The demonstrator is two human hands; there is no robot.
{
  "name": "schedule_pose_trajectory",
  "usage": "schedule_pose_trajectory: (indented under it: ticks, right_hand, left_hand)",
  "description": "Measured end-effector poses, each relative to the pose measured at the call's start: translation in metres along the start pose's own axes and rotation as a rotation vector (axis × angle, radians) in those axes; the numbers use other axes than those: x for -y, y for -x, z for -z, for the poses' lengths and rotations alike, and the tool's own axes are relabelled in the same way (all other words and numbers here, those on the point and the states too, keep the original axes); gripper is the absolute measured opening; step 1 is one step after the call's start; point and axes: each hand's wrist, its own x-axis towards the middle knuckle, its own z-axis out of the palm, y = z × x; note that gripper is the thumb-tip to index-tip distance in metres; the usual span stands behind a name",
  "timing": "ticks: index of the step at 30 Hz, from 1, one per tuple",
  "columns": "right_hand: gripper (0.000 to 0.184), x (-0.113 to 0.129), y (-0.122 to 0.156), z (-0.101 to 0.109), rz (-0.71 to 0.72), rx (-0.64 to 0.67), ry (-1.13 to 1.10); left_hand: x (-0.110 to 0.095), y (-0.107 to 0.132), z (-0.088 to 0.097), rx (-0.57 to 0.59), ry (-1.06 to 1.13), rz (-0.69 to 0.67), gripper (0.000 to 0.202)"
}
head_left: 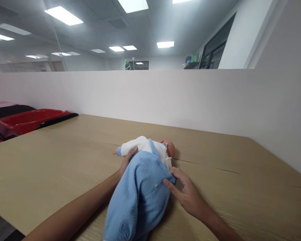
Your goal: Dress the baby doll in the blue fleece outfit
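Nearest the camera, a blue fleece garment (137, 197) drapes over the lower half of a baby doll (147, 150) and trails toward the table's near edge. The right hand (188, 194) lies at the garment's right side, fingers extended and slightly curled, with the fingertips pinching or pressing the fleece edge at the doll's waist; the grip looks light, not a full fist. The left hand (127, 161) comes in from the left, largely hidden behind the fleece, with its fingers resting on the doll's white-sleeved arm and side; whether they grasp cloth underneath cannot be told. The doll lies on its side on the tan table (52, 167), head to the right, near the middle of the surface, wearing a white top with blue trim. Judged from this state, the upper body is dressed while the blue garment is only partly drawn up, with its lower part loose and bunched; fitting it about the legs and waist appears unfinished. Further off, at the far left, sits a red tub (27, 120). A white partition (165, 100) closes the table's back.
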Motion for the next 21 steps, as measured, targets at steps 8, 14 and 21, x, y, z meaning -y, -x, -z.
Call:
schedule_pose_trajectory:
  ticks: [8, 14, 21]
  right_hand:
    - [0.03, -0.013, -0.008, 0.002, -0.028, 0.073, -0.193]
    - [0.028, -0.023, -0.008, 0.009, 0.001, 0.093, 0.009]
    - [0.027, -0.015, -0.005, 0.014, 0.108, -0.114, 0.094]
  left_hand:
    - [0.004, 0.004, 0.0, 0.079, 0.169, 0.107, 0.05]
    - [-0.002, 0.017, -0.001, 0.16, 0.09, 0.19, 0.048]
    - [-0.005, 0.019, -0.006, 0.057, -0.044, 0.076, 0.056]
